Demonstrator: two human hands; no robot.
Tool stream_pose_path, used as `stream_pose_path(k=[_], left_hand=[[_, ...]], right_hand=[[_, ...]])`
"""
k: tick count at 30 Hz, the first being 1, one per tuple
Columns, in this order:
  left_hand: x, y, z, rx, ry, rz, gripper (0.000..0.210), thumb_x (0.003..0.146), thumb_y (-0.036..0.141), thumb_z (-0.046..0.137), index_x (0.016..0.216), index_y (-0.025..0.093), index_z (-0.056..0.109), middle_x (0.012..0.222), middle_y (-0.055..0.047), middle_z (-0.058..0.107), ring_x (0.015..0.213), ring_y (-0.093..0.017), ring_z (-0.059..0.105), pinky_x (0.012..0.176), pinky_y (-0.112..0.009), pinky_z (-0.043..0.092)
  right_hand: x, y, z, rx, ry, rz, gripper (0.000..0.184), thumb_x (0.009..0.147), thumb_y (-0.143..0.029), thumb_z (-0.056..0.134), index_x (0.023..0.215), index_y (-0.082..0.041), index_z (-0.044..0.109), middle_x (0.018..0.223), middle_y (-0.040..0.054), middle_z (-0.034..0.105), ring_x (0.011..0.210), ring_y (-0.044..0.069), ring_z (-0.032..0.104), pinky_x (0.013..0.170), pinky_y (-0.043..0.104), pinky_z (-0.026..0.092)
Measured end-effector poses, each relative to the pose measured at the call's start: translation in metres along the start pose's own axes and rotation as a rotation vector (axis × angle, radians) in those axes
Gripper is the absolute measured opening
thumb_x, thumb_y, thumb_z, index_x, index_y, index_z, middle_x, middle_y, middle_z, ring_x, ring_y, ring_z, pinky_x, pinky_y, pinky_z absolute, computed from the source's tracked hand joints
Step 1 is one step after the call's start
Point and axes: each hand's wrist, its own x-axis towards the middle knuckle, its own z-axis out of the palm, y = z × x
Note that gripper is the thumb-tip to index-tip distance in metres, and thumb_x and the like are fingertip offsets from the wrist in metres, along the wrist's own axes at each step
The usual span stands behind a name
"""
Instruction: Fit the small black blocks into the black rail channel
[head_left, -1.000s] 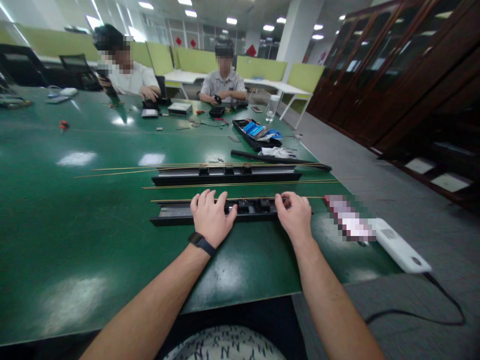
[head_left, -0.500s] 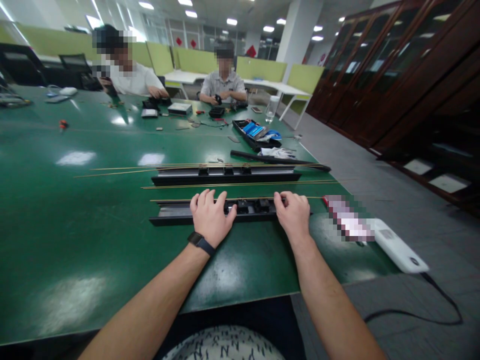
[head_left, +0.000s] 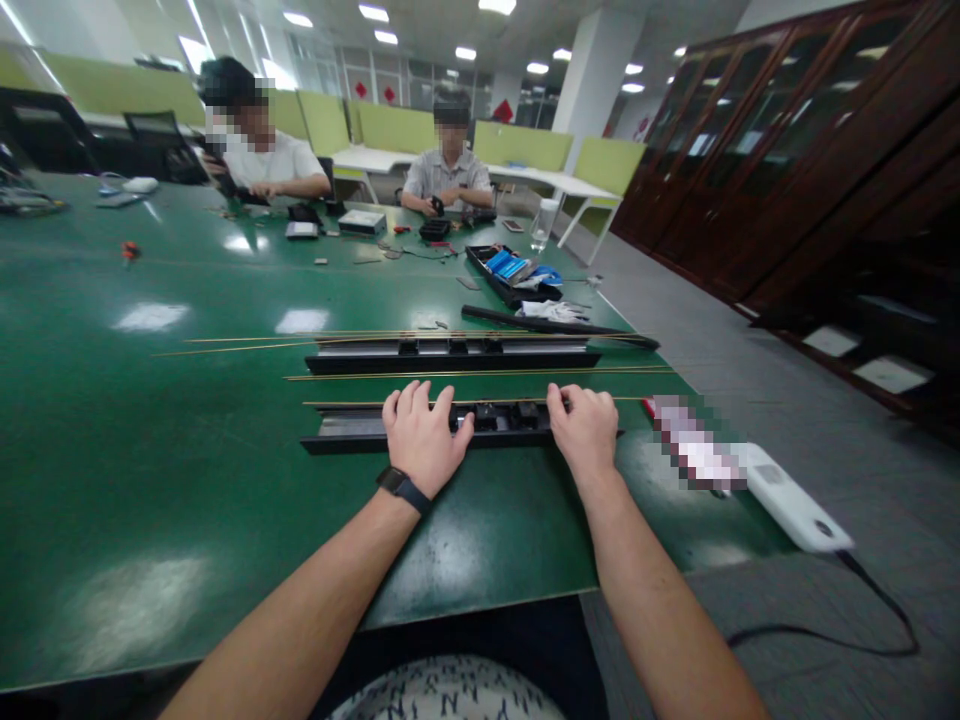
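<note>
A black metal rail (head_left: 352, 429) with a channel along its top lies on the green table in front of me. Black blocks (head_left: 527, 411) sit inside the channel. Along its far edge runs a thin brass-coloured rod (head_left: 346, 403). My left hand (head_left: 424, 435) rests across the rail, fingers apart over the far edge and thumb beside a block. Near the rail's right end, my right hand (head_left: 586, 425) is closed, thumb and forefinger pinched on the rod. The rod's end sticks out to the right of this hand. Its fingers partly hide the rod and the rail end.
Beyond lies a second rail (head_left: 450, 362) with more thin rods (head_left: 247, 340). Farther back are a black bar (head_left: 555, 325) and a tray of blue parts (head_left: 514, 268). At right lie a phone (head_left: 691, 440) and a white corded device (head_left: 795, 500). Two people sit across the table.
My hands keep nearly the same place on the rail and rod. Across the table, the person at left has lowered the dark thing in their hand. The view has shifted slightly.
</note>
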Motion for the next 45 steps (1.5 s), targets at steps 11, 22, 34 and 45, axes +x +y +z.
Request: stream_pose_path(k=[11, 22, 34, 45], left_hand=[[0.000, 0.000, -0.001, 0.003, -0.001, 0.005, 0.044, 0.096, 0.048, 0.061, 0.130, 0.021, 0.073, 0.138, -0.020, 0.068, 0.140, -0.037, 0.054, 0.121, -0.059, 0.032], [0.000, 0.001, -0.001, -0.003, 0.012, -0.001, 0.041, 0.096, 0.047, 0.061, 0.127, 0.023, 0.074, 0.135, -0.019, 0.069, 0.138, -0.037, 0.055, 0.120, -0.058, 0.033], [0.000, 0.000, 0.000, -0.006, 0.006, -0.002, 0.041, 0.095, 0.047, 0.062, 0.127, 0.024, 0.074, 0.136, -0.018, 0.069, 0.138, -0.036, 0.055, 0.121, -0.057, 0.033], [0.001, 0.001, -0.001, 0.002, 0.005, -0.002, 0.041, 0.096, 0.047, 0.061, 0.127, 0.023, 0.074, 0.137, -0.018, 0.069, 0.139, -0.037, 0.054, 0.121, -0.058, 0.033]], right_hand=[[0.007, -0.001, -0.002, -0.076, 0.006, -0.036, 0.046, 0.106, -0.044, 0.048, 0.079, -0.019, 0.076, 0.081, 0.0120, 0.070, 0.080, 0.023, 0.047, 0.074, 0.036, 0.029], [-0.001, -0.005, -0.012, 0.015, 0.026, -0.038, 0.036, 0.103, -0.043, 0.052, 0.089, -0.019, 0.075, 0.089, 0.0115, 0.072, 0.087, 0.026, 0.053, 0.080, 0.037, 0.035], [0.002, -0.002, -0.003, -0.038, -0.017, -0.066, 0.042, 0.106, -0.042, 0.045, 0.084, -0.020, 0.072, 0.083, 0.0097, 0.072, 0.080, 0.023, 0.055, 0.076, 0.035, 0.034], [0.011, -0.006, -0.007, -0.178, -0.056, -0.087, 0.044, 0.107, -0.039, 0.046, 0.080, -0.018, 0.073, 0.074, 0.0095, 0.069, 0.070, 0.019, 0.056, 0.067, 0.033, 0.028]])
